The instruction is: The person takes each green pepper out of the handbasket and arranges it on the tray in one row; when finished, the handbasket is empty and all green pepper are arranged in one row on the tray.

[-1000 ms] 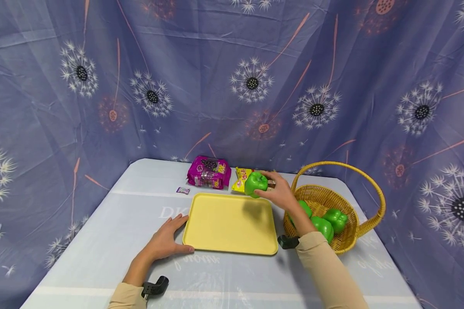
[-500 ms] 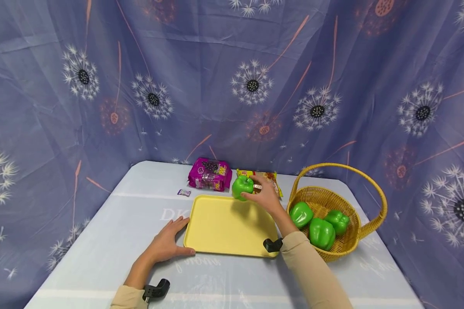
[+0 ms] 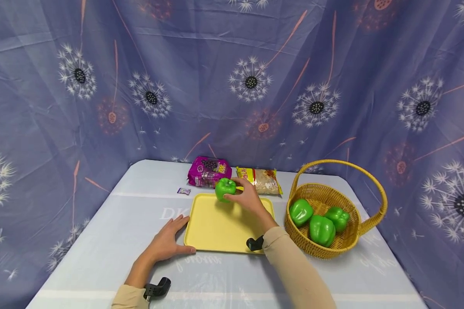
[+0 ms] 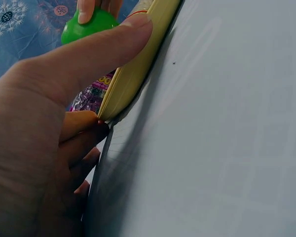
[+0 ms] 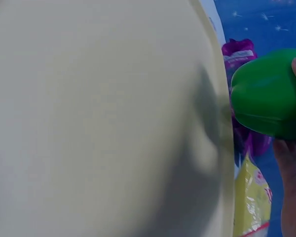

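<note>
My right hand (image 3: 249, 196) grips a green bell pepper (image 3: 225, 189) between thumb and fingers, above the far edge of a yellow tray (image 3: 224, 227). In the right wrist view the pepper (image 5: 269, 94) hangs clear of the tray surface (image 5: 98, 118), which carries a shadow. My left hand (image 3: 165, 241) rests at the tray's near left corner, its thumb along the front rim and its fingers spread by the left side. The left wrist view has the thumb (image 4: 98, 54) against the tray rim (image 4: 138, 64); the fingers are partly in shadow.
A wicker basket (image 3: 313, 246) with a tall handle stands at the right, holding several green peppers (image 3: 322, 231). Behind the tray lie a purple snack bag (image 3: 209, 172) and a yellow packet (image 3: 264, 181). A small wrapped candy (image 3: 183, 191) lies left of the tray. A patterned curtain hangs behind.
My right hand has carried the pepper leftward along the tray's far edge, uncovering the yellow packet and the peppers in the basket. My left hand has stayed at the tray's corner.
</note>
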{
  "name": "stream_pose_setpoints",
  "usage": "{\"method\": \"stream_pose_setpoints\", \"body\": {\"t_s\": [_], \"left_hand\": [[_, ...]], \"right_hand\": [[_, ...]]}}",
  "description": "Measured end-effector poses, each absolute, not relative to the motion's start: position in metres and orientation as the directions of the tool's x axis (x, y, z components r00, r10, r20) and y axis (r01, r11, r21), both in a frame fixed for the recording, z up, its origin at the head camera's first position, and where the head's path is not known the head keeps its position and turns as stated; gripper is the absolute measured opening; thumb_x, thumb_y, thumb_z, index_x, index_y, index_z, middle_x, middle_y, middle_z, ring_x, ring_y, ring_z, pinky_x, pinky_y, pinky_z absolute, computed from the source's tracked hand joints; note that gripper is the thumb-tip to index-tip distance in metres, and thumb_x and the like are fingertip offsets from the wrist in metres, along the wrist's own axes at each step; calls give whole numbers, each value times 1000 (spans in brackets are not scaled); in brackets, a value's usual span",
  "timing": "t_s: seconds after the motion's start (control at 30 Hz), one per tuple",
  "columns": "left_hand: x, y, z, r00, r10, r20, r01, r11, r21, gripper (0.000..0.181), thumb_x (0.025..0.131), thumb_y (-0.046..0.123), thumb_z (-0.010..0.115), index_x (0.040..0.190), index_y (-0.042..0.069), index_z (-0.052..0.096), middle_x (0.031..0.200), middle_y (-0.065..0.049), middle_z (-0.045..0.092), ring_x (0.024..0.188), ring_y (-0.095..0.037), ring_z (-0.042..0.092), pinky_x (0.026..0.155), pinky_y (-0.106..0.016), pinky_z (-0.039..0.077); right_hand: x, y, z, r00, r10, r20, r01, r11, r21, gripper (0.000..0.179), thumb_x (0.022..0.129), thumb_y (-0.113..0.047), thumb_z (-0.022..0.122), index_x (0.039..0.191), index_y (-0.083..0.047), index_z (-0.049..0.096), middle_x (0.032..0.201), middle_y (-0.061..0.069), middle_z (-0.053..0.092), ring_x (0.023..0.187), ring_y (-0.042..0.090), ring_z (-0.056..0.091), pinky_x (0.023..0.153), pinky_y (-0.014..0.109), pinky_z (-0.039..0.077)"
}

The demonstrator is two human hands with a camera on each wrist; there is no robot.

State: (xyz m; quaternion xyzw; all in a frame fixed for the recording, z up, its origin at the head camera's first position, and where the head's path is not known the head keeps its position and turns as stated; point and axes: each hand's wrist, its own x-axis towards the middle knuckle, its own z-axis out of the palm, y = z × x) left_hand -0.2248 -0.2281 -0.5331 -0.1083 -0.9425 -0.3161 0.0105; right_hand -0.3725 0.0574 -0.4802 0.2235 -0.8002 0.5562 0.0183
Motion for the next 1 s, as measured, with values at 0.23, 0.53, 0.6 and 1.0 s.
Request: {"method": "stream_pose_setpoints", "body": {"t_s": [0.23,0.53,0.6,1.0], "left_hand": [[-226,-228,-533,-976,201,87,213,774,596,113,57,70,78,149,16,39,150,-11,37,141,-31,25,115,-52,17],[-227,-229,-532,-973,213,87,222,774,593,112,58,69,78,148,15,39,151,-11,36,141,-30,25,116,-51,16],[-227,-229,-532,-973,213,89,224,774,592,112,58,70,78,148,15,39,151,-11,36,141,-30,25,115,-52,17],[-228,-229,-533,-975,208,83,216,778,590,115,57,72,77,149,15,38,150,-11,37,140,-31,26,115,-53,17]], "right_hand": [[-376,38,-492,-896,-354,268,-386,323,-864,72,76,-27,84,137,-7,52,122,4,52,111,22,55,91,27,52],[-377,9,-489,-895,-373,244,-387,378,-841,74,77,-31,83,139,-7,50,129,8,51,108,20,59,90,26,52],[-377,5,-488,-893,-377,247,-397,399,-827,74,77,-31,82,139,-7,49,130,8,51,106,19,58,90,27,52],[-373,-14,-484,-893,-404,197,-378,437,-816,75,80,-28,80,142,-4,45,134,10,52,111,22,60,89,25,52]]}}
